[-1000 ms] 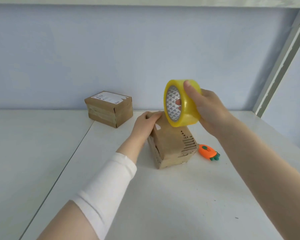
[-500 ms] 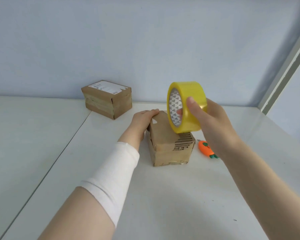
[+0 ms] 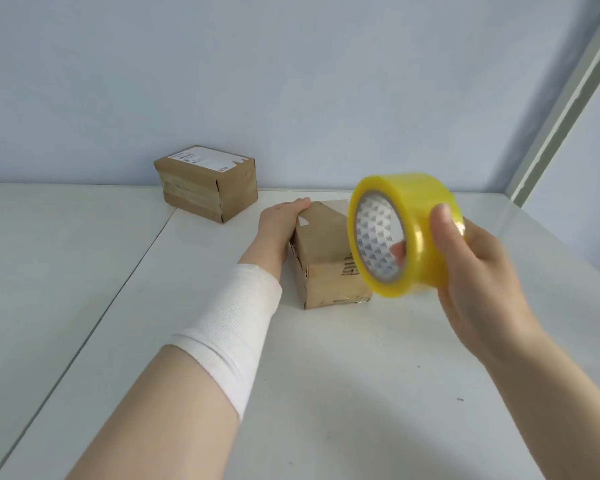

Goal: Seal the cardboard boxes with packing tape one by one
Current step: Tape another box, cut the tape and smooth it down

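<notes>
Steadying the near box with the left hand: palm flat against its side, fingers laid fairly straight along the top edge, pressing rather than gripping. White sleeve on that forearm.

Gripping the tape roll in the right hand: thumb across the outer band, a fingertip showing through the core. Roll raised off the worktop, standing on edge, between the two hands and in front of the box's right corner, hiding it. Touching the box or not: cannot tell. No loose tail of tape to be seen.

Far box beyond the left hand, toward its outer side, well apart and untouched. Label on top, what look like tape bands round it, so likely done already.

Judged stage: about to start a strip on the near box.

To do it well:
- Find the free end first, picking at the band with the thumbnail.
- Anchor the tail on the side under the left fingers, a little below the top edge, and pin it with those fingers.
- Draw the roll across toward the right hand's side, straight along the flap seam, low and taut.
- Press down with the left palm to stop a light box sliding or tipping.
- Smooth behind the roll before cutting.
- Avoid letting the tail fold back on itself.
</notes>
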Motion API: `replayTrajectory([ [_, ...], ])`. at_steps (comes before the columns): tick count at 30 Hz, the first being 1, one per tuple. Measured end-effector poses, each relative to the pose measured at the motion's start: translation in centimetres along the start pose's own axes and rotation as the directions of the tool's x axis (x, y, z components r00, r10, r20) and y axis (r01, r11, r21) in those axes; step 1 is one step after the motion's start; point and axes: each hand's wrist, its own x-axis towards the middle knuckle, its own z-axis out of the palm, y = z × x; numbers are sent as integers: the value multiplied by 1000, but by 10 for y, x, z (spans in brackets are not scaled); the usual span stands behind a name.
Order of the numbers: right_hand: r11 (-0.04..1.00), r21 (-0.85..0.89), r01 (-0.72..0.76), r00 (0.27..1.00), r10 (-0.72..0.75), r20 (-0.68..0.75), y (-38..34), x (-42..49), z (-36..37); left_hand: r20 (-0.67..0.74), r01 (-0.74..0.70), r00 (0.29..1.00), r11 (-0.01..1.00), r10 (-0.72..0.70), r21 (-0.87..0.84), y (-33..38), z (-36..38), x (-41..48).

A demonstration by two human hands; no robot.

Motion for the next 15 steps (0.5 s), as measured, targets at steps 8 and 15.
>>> replayTrajectory([
  [8,984,-144,-104,994,98,-46,24,-50,-1,-40,-86,995,985,93,147,1,2,-5],
  [15,986,-117,-120,992,117,-37,25,-52,-5,584,-755,656,420,478,504,8,-30,-60],
])
